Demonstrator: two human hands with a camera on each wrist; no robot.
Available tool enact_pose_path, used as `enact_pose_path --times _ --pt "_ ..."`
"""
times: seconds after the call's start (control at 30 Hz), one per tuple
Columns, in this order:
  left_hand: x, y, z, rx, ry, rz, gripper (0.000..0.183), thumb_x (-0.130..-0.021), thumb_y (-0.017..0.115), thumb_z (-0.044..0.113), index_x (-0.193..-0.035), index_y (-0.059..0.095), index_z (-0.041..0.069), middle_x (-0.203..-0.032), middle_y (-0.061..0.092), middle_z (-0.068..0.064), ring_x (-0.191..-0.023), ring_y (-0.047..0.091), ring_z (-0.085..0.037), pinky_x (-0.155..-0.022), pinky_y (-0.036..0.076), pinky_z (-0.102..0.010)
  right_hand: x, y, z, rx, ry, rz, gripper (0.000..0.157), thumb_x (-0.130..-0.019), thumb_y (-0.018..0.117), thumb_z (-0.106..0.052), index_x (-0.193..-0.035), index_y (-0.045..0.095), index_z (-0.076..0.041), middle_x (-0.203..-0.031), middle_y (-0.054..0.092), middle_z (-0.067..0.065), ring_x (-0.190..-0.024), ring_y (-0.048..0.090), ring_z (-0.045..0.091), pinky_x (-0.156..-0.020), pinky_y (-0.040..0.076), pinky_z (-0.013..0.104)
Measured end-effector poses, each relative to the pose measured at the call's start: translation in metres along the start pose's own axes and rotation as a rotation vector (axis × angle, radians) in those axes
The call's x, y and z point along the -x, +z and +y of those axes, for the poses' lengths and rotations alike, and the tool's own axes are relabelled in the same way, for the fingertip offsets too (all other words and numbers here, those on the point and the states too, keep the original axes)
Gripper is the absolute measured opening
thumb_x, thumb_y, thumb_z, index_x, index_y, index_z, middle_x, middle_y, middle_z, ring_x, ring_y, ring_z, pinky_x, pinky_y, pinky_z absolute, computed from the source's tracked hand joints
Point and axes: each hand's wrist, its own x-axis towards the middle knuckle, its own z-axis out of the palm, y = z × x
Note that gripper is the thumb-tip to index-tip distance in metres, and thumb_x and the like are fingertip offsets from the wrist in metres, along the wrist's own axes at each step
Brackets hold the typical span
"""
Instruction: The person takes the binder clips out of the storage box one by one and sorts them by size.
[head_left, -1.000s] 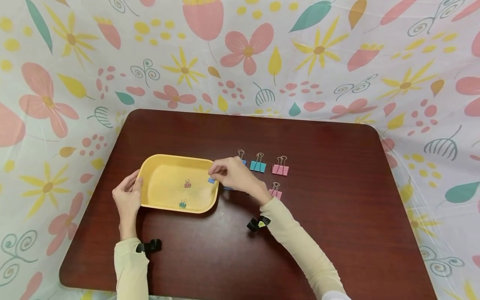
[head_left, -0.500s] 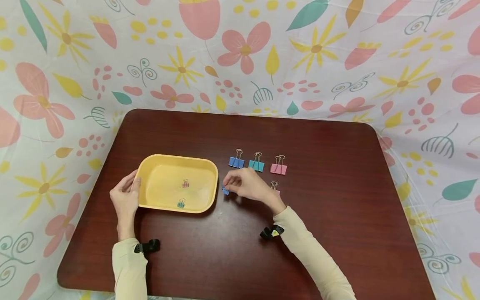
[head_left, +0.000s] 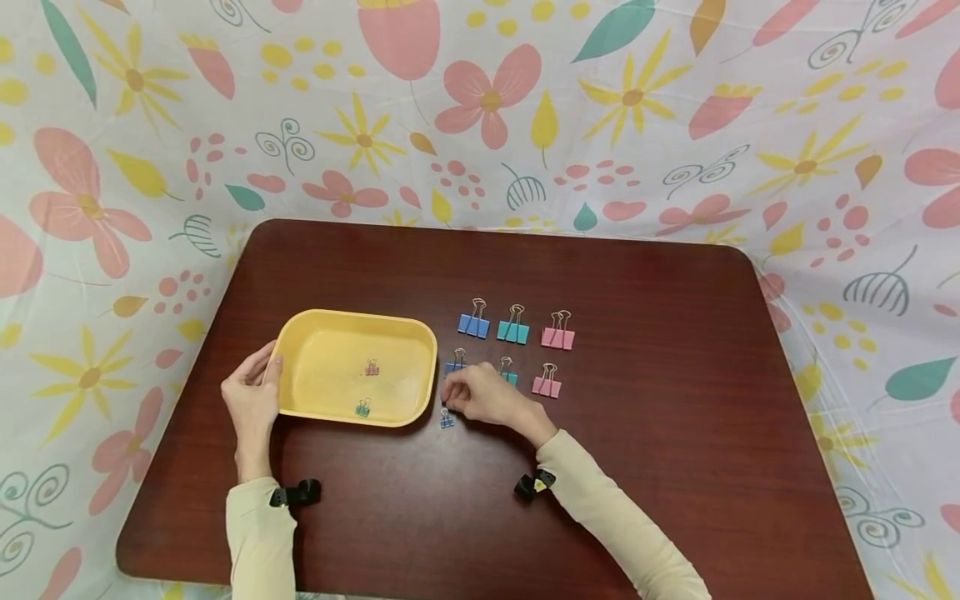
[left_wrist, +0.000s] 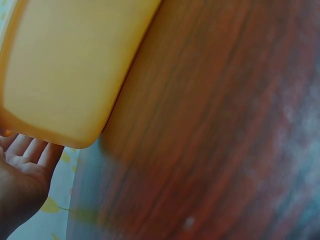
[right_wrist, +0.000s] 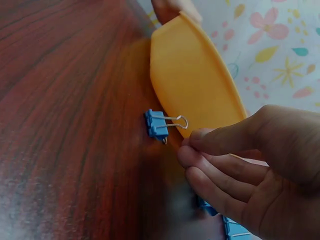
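My left hand point(head_left: 251, 400) grips the left end of a yellow tray point(head_left: 300, 400), thumb at the rim. Inside the tray lie a small pink binder clip point(head_left: 372, 367) and a small teal binder clip point(head_left: 363, 408). A small blue binder clip point(head_left: 447, 419) sits on the table just off the tray's right end. Close beside it is my right hand point(head_left: 487, 393), its thumb and fingertips near together with nothing between them. In the right wrist view the clip's wire handles point(right_wrist: 177, 121) point toward those fingertips. My right hand partly covers a medium blue clip point(head_left: 453, 365) and a medium teal clip point(head_left: 511, 377).
A row of larger binder clips, blue point(head_left: 473, 324), teal point(head_left: 513, 332) and pink point(head_left: 557, 337), stands farther back on the dark wooden table point(head_left: 660, 375). A medium pink clip point(head_left: 547, 386) is right of my right hand. Flowered cloth point(head_left: 600, 125) hangs behind.
My right hand has brought the small blue clip from over the tray's right rim out to the table, set it down nearer me and let go. My left hand stays on the tray.
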Motion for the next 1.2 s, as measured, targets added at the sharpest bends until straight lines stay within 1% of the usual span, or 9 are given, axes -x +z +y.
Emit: enact_pose_path --times 0.17,0.33,0.47,0.63,0.77,0.93,1.0,1.1,1.2 --pt "0.000 0.000 -0.001 0.003 0.017 0.003 0.028 -0.095 0.070 0.010 -0.121 0.074 0.001 -0.090 0.072 0.020 -0.081 0.072 0.004 -0.069 0.055 -0.009 0.002 0.002 0.001 -0.011 0.007 0.002 0.011 -0.088 0.073 0.001 -0.094 0.075 -0.007 -0.085 0.074 0.002 -0.078 0.069 0.008 -0.071 0.057 0.019" --pt "0.000 0.001 0.001 0.003 0.013 0.011 0.028 -0.095 0.070 0.011 -0.121 0.074 0.002 -0.091 0.072 0.018 -0.081 0.072 0.004 -0.068 0.055 -0.009 0.001 0.007 0.001 -0.046 -0.006 -0.046 0.013 -0.089 0.078 -0.007 -0.102 0.076 -0.006 -0.088 0.074 0.002 -0.077 0.070 0.009 -0.070 0.057 0.018" --pt "0.001 0.001 0.003 0.003 0.000 0.003 0.028 -0.095 0.071 0.012 -0.121 0.074 0.003 -0.092 0.073 0.017 -0.082 0.072 0.003 -0.069 0.055 -0.010 0.000 0.012 0.002 -0.011 -0.002 -0.056 0.009 -0.089 0.078 -0.008 -0.099 0.077 -0.008 -0.084 0.074 -0.001 -0.075 0.068 0.004 -0.069 0.055 0.017" --pt "0.001 0.001 0.003 0.006 -0.018 0.003 0.028 -0.095 0.071 0.012 -0.121 0.075 0.004 -0.093 0.073 0.017 -0.082 0.072 0.004 -0.068 0.055 -0.010 0.001 0.011 0.000 0.025 -0.011 -0.021 0.006 -0.089 0.078 -0.009 -0.094 0.077 -0.009 -0.082 0.073 -0.001 -0.073 0.067 0.005 -0.067 0.055 0.018" --pt "0.001 0.001 0.002 0.020 -0.021 0.005 0.028 -0.094 0.071 0.011 -0.121 0.075 0.003 -0.093 0.074 0.016 -0.081 0.072 0.004 -0.067 0.055 -0.010 0.002 0.003 -0.006 0.029 -0.012 0.005 0.011 -0.089 0.080 -0.014 -0.095 0.077 -0.006 -0.082 0.074 0.000 -0.074 0.069 0.008 -0.066 0.056 0.018" --pt "0.001 0.001 0.002 0.010 -0.010 0.007 0.028 -0.094 0.072 0.012 -0.121 0.075 0.003 -0.093 0.073 0.016 -0.080 0.072 0.004 -0.067 0.054 -0.009 -0.001 -0.017 -0.017 0.089 -0.023 0.093 0.020 -0.084 0.085 -0.017 -0.096 0.077 -0.003 -0.083 0.075 0.003 -0.075 0.071 0.010 -0.068 0.057 0.018" --pt "0.002 -0.001 0.002 0.008 -0.018 0.004 0.029 -0.094 0.072 0.012 -0.121 0.074 0.003 -0.093 0.074 0.015 -0.080 0.072 0.004 -0.066 0.055 -0.010 -0.005 -0.025 -0.024 0.095 -0.033 0.116 0.020 -0.083 0.086 -0.018 -0.095 0.077 -0.005 -0.083 0.076 0.002 -0.074 0.071 0.009 -0.068 0.057 0.018" --pt "0.003 0.001 0.004 0.000 -0.037 -0.008 0.030 -0.095 0.071 0.014 -0.123 0.074 0.004 -0.094 0.073 0.015 -0.081 0.072 0.003 -0.067 0.055 -0.010 -0.014 -0.035 -0.035 0.098 -0.077 0.138 0.012 -0.086 0.083 -0.017 -0.093 0.077 -0.008 -0.082 0.076 -0.001 -0.073 0.069 0.006 -0.067 0.055 0.016" --pt "0.005 0.000 0.005 -0.010 -0.053 0.005 0.030 -0.095 0.071 0.015 -0.123 0.074 0.005 -0.092 0.072 0.016 -0.081 0.072 0.004 -0.066 0.054 -0.009 -0.030 -0.036 -0.049 0.060 -0.143 0.109 0.006 -0.090 0.078 -0.015 -0.093 0.077 -0.010 -0.085 0.076 -0.001 -0.074 0.069 0.005 -0.069 0.054 0.013"
